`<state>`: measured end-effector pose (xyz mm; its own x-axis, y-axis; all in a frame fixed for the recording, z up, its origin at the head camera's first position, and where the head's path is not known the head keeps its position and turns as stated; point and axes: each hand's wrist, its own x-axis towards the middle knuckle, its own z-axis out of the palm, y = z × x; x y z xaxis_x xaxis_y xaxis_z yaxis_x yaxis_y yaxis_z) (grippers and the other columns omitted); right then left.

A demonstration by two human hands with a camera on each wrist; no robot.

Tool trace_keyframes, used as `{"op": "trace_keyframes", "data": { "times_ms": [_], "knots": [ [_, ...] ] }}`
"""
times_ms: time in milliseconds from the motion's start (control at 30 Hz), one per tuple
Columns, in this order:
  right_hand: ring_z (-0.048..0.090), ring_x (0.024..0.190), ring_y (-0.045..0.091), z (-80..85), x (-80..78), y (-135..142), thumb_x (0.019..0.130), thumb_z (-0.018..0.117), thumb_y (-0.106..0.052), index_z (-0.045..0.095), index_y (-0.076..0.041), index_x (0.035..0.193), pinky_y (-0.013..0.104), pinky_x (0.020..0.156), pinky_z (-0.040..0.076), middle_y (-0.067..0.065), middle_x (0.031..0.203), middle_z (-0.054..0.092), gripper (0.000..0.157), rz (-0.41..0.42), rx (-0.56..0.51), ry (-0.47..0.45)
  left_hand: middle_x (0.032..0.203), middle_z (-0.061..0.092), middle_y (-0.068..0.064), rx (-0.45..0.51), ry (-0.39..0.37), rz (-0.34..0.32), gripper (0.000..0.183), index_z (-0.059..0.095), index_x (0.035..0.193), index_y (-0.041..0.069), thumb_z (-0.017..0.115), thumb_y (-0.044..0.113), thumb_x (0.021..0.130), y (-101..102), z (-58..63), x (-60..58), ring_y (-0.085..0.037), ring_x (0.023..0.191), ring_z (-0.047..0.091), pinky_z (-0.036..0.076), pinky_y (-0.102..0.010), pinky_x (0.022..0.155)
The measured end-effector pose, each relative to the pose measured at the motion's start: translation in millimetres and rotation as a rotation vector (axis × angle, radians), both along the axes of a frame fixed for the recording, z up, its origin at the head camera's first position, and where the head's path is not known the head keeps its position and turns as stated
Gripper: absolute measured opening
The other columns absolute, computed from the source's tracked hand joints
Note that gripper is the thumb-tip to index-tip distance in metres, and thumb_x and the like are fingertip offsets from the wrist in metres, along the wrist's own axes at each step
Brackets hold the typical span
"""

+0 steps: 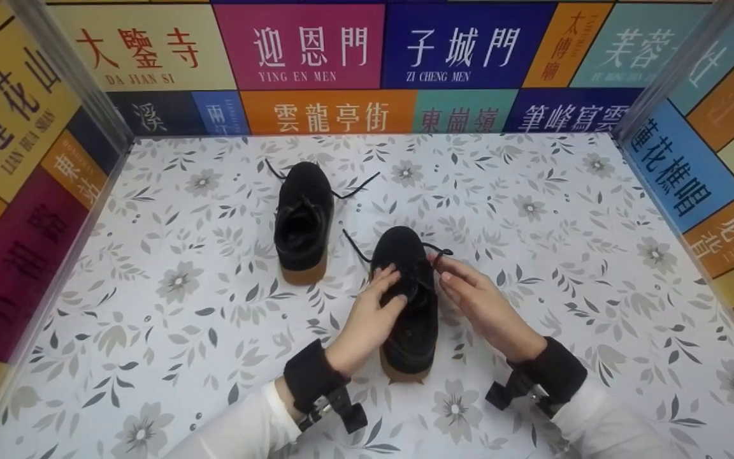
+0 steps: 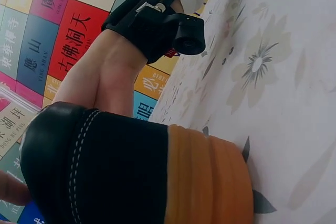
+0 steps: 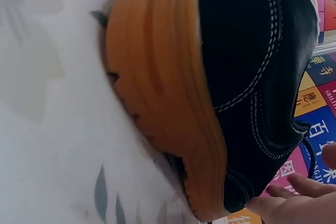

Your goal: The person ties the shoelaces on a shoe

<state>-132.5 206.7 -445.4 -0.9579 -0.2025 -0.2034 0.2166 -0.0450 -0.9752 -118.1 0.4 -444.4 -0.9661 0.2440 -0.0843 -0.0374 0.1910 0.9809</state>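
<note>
The nearer black shoe (image 1: 409,344) stands upright on its tan sole, toe pointing away. My left hand (image 1: 364,322) holds it from the left side, fingers and thumb across the lacing area. Beside its right edge, my right hand (image 1: 485,306) has its fingers extended near a loose black shoelace (image 1: 438,248); fingertips meet the shoe's side in the right wrist view, with the thumb apart. The heel of the shoe (image 2: 121,166) hides most of the left hand in the left wrist view. A matching black shoe (image 1: 305,242) stands farther back on the left, its laces spread out.
The shoes stand on a white tabletop (image 1: 214,357) with grey flower and leaf patterns. Colourful panels with Chinese lettering rise along the back (image 1: 316,51), the left (image 1: 23,242) and the right. Black camera straps (image 1: 319,376) circle both wrists.
</note>
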Motion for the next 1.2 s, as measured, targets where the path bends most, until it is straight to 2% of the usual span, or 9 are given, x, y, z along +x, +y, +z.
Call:
{"op": "trace_keyframes", "data": {
  "times_ms": [100, 233, 367, 533, 667, 833, 1000, 1100, 1200],
  "knots": [
    [0.048, 0.153, 0.016, 1.4, -3.9, -3.8, 0.111, 0.04, 0.002, 0.034, 0.014, 0.159, 0.019, 0.121, 0.042, 0.021, 0.166, 0.046, 0.05, -0.07, -0.133, 0.0, 0.167, 0.043, -0.025, 0.091, -0.05, 0.035, 0.051, 0.052, 0.15, -0.011, 0.057, 0.007, 0.103, 2.9, 1.0, -5.9, -0.04, 0.164, 0.023, 0.019, -0.051, 0.136],
    [0.066, 0.131, 0.006, 5.6, -9.2, -5.4, 0.111, 0.041, 0.0, 0.042, 0.014, 0.155, 0.023, 0.117, 0.048, 0.007, 0.142, 0.07, 0.045, -0.106, -0.238, 0.018, 0.161, 0.051, -0.026, 0.193, -0.115, 0.074, 0.046, 0.056, 0.148, -0.009, 0.058, 0.006, 0.104, 6.2, 4.5, -11.5, -0.038, 0.161, 0.034, 0.037, -0.045, 0.129],
    [0.07, 0.125, 0.011, 10.5, -14.1, -6.9, 0.113, 0.041, -0.002, 0.055, 0.007, 0.146, 0.026, 0.111, 0.054, 0.001, 0.125, 0.077, 0.037, -0.119, -0.316, 0.008, 0.149, 0.063, -0.025, 0.281, -0.155, 0.088, 0.041, 0.059, 0.143, -0.01, 0.058, 0.004, 0.104, 9.3, 9.0, -16.6, -0.033, 0.145, 0.057, 0.053, -0.035, 0.116],
    [0.074, 0.117, 0.016, 13.9, -18.0, -10.8, 0.113, 0.043, -0.004, 0.071, -0.007, 0.119, 0.03, 0.107, 0.057, 0.004, 0.115, 0.078, 0.029, -0.165, -0.368, -0.014, 0.133, 0.073, -0.024, 0.338, -0.161, 0.087, 0.037, 0.061, 0.138, -0.012, 0.061, 0.004, 0.105, 12.3, 13.3, -22.1, -0.02, 0.123, 0.07, 0.056, -0.024, 0.106],
    [0.077, 0.109, 0.017, 14.0, -22.1, -13.5, 0.113, 0.044, -0.005, 0.073, -0.01, 0.103, 0.031, 0.103, 0.06, 0.004, 0.106, 0.079, 0.032, -0.209, -0.379, -0.007, 0.112, 0.081, -0.018, 0.345, -0.147, 0.088, 0.029, 0.065, 0.129, -0.011, 0.063, 0.006, 0.105, 14.1, 13.2, -24.2, -0.01, 0.104, 0.075, 0.058, -0.02, 0.095],
    [0.078, 0.103, 0.017, 14.9, -26.5, -16.0, 0.112, 0.046, -0.002, 0.073, -0.011, 0.096, 0.031, 0.099, 0.062, 0.003, 0.1, 0.079, 0.033, -0.24, -0.341, 0.016, 0.094, 0.082, -0.01, 0.337, -0.138, 0.12, 0.019, 0.069, 0.116, -0.008, 0.061, 0.007, 0.107, 14.3, 13.3, -24.5, -0.006, 0.09, 0.075, 0.059, -0.02, 0.086],
    [0.079, 0.102, 0.017, 15.1, -26.9, -16.9, 0.111, 0.049, 0.001, 0.073, -0.011, 0.097, 0.031, 0.099, 0.062, 0.003, 0.1, 0.081, 0.031, -0.241, -0.302, 0.065, 0.091, 0.081, -0.009, 0.332, -0.146, 0.135, 0.017, 0.068, 0.113, -0.007, 0.059, 0.007, 0.108, 13.3, 14.3, -23.9, -0.007, 0.092, 0.075, 0.059, -0.018, 0.087],
    [0.079, 0.103, 0.018, 14.6, -26.7, -16.2, 0.11, 0.05, 0.001, 0.073, -0.01, 0.099, 0.032, 0.1, 0.062, 0.004, 0.101, 0.081, 0.027, -0.235, -0.272, 0.094, 0.095, 0.081, -0.01, 0.316, -0.118, 0.118, 0.015, 0.067, 0.112, -0.006, 0.061, 0.006, 0.107, 11.9, 12.2, -24.1, -0.008, 0.094, 0.075, 0.058, -0.02, 0.088],
    [0.078, 0.104, 0.019, 13.8, -27.8, -14.8, 0.11, 0.051, -0.001, 0.072, -0.009, 0.099, 0.033, 0.1, 0.062, 0.004, 0.102, 0.081, 0.025, -0.232, -0.261, 0.102, 0.114, 0.078, -0.017, 0.226, -0.037, 0.06, 0.017, 0.067, 0.116, -0.006, 0.066, 0.001, 0.1, 8.9, 8.5, -22.8, -0.019, 0.113, 0.073, 0.056, -0.03, 0.105]
  ]
}}
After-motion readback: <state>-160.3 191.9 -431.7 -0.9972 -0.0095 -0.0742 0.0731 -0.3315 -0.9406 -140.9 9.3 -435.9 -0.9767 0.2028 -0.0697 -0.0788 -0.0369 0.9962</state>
